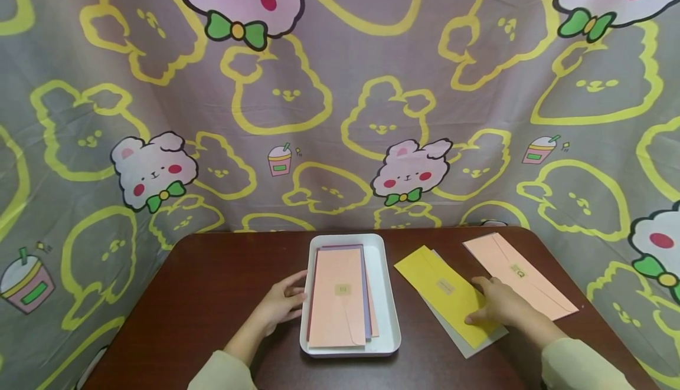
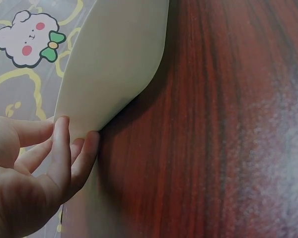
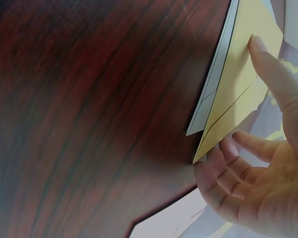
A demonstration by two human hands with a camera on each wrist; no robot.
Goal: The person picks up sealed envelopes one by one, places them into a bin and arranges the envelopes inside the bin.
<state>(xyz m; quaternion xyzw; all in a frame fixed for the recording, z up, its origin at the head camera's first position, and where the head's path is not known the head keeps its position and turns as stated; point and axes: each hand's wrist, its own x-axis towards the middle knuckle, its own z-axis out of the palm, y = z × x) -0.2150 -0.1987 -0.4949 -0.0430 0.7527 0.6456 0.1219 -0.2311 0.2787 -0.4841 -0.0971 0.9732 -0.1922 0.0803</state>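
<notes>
A white tray (image 1: 386, 295) holds a stack of envelopes, with a peach envelope (image 1: 334, 319) on top and purple and darker ones showing at its edges. My left hand (image 1: 280, 302) touches the tray's left side; in the left wrist view its fingertips (image 2: 92, 141) meet the outer wall low down. Right of the tray, a yellow envelope (image 1: 432, 278) overlaps a pale grey one (image 1: 461, 343). My right hand (image 1: 502, 301) is over the yellow envelope's right part. Its thumb lies on the yellow face, while the other fingers (image 3: 216, 186) reach along the edge.
Another peach envelope (image 1: 523, 269) with a small label lies farther right, a darker edge showing under it. Everything stands on a dark red-brown wooden table (image 1: 223, 278). A patterned curtain (image 1: 329, 142) with cartoon bears hangs around the table's back and sides.
</notes>
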